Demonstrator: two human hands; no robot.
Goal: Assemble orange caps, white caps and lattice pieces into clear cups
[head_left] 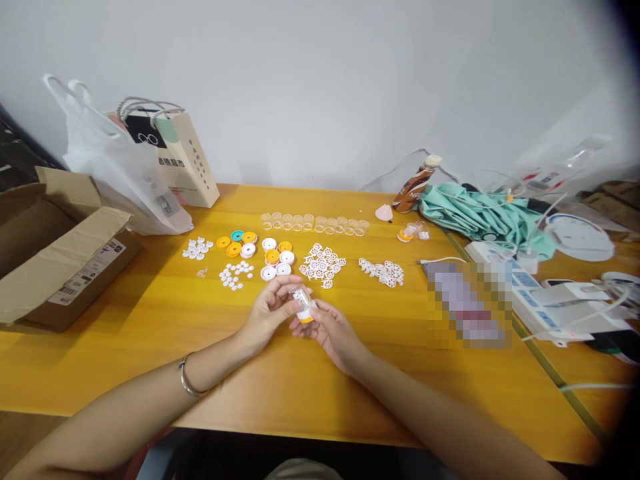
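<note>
Between my two hands is a small clear plastic capsule (303, 303) with a white and orange base and white parts inside. My left hand (273, 310) closes round its upper end, thumb on the clear wall. The fingers of my right hand (333, 331) pinch the base from the other side. Just beyond my hands lie round white and orange caps (272, 256), white wheel-like pieces (323, 263) and more flat white cut-out pieces (383, 272). Small white discs (234, 275) and white round pieces (197, 249) lie to the left. Clear cups (314, 225) stand in rows behind.
An open cardboard box (95, 267), a white plastic bag (115, 160) and a paper bag (193, 160) stand at left. On the right are a drink bottle (414, 187), a folded green umbrella (480, 213), a blurred-out flat object (465, 303) and a power strip (525, 293) with cables.
</note>
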